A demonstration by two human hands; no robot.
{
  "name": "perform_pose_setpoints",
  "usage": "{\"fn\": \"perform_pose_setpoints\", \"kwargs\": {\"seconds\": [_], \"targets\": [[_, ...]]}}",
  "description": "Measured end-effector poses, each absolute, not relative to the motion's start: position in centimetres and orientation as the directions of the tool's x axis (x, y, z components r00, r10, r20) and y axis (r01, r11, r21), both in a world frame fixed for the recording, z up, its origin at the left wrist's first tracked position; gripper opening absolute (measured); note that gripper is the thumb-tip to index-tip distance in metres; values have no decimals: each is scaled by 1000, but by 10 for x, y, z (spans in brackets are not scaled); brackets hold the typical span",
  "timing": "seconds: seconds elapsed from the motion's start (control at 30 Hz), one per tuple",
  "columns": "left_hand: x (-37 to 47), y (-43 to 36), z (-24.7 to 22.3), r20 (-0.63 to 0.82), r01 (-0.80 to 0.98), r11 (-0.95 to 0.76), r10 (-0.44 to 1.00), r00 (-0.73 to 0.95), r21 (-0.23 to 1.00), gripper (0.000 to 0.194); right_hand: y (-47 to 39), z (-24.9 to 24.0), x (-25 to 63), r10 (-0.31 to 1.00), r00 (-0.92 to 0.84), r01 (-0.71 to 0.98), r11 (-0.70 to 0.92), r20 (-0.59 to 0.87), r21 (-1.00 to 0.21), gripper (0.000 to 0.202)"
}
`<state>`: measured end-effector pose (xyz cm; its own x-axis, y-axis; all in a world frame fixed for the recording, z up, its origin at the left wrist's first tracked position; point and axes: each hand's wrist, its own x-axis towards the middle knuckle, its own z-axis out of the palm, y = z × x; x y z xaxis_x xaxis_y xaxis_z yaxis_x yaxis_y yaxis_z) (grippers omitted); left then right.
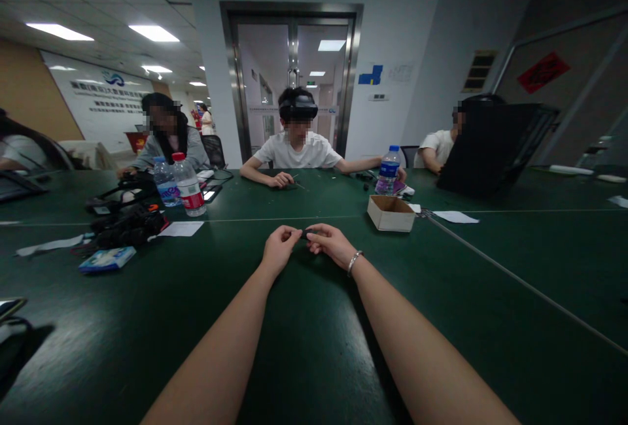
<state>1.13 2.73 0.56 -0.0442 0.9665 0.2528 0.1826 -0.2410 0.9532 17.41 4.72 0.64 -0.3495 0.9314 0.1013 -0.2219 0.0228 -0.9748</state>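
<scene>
Just above the green table (314,333), both my hands meet in the middle of the view around a small black piece (305,234). It is too small and too covered by fingers for me to tell its kind. My left hand (280,248) pinches toward its left side with thumb and forefinger. My right hand (333,243), with a silver bracelet (354,263) at the wrist, grips it from the right, fingers curled. To the right of my hands stands an open cardboard box (391,216).
Two plastic bottles (188,186) stand at the left, near black straps and gear (128,225) and a blue packet (106,259). Another bottle (387,171) is behind the box. Across the table sits a person with a headset (297,144); a large black case (490,150) stands at the right.
</scene>
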Motion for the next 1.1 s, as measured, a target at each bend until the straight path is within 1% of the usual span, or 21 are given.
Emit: {"fn": "perform_pose_setpoints", "kwargs": {"seconds": [0.13, 0.37, 0.53, 0.67, 0.77, 0.9, 1.1], "targets": [[12, 27, 8, 292, 64, -290, 956, -22, 955, 36, 47, 7, 174, 936, -339, -222, 15, 91, -975, 31], [10, 29, 6, 308, 19, -308, 951, 17, 951, 32, 44, 10, 174, 932, -353, -241, -8, 80, -970, 22], [8, 32, 3, 346, -24, -345, 936, 68, 938, 32, 44, 11, 173, 934, -348, -217, 4, 81, -976, 29], [8, 31, 5, 320, 40, -322, 946, 49, 946, 35, 44, 11, 173, 938, -341, -213, -3, 71, -977, 28], [8, 30, 6, 260, 74, -261, 965, 25, 962, 39, 44, 10, 174, 935, -350, -214, -14, 63, -977, 24], [9, 31, 5, 186, 106, -186, 983, 12, 977, 42, 45, 8, 175, 927, -365, -219, 1, 83, -976, 27], [7, 37, -3, 166, 302, -154, 986, -14, 941, 51, 44, 9, 177, 902, -412, -211, 41, 127, -977, 37]]}}
